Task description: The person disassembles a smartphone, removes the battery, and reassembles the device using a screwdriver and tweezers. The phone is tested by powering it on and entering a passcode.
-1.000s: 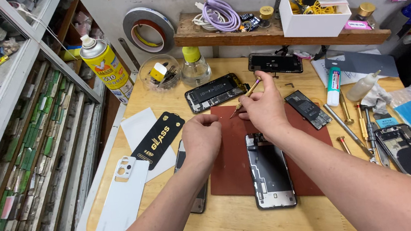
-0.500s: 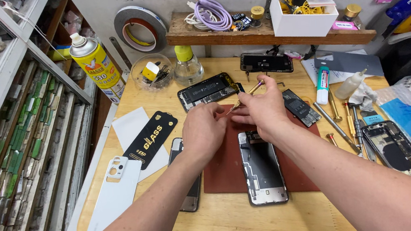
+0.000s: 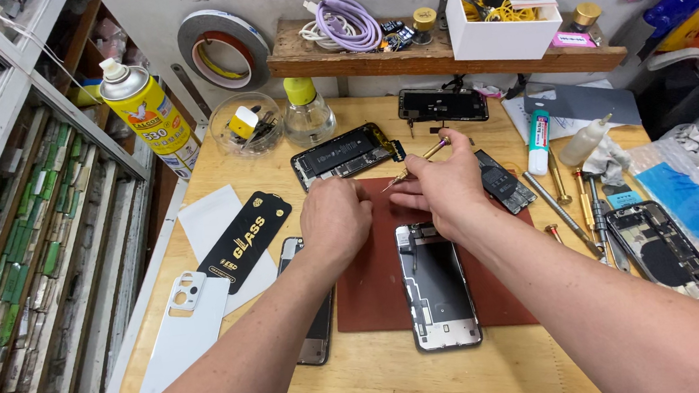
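Opened phone (image 3: 436, 286) on mat (image 3: 374, 287), spray can (image 3: 145, 113) far left.

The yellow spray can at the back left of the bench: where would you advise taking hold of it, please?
Grip the yellow spray can around its middle, coming from the right, the open bench side. It stands upright, slightly tilted in view, its round body exposed, with shelving close on its left. Avoid the white nozzle on top.

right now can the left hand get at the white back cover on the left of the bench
Probably yes. The left hand hovers over the red mat, and the white back cover lies uncovered down to its left; only the flat black glass packet lies between them.
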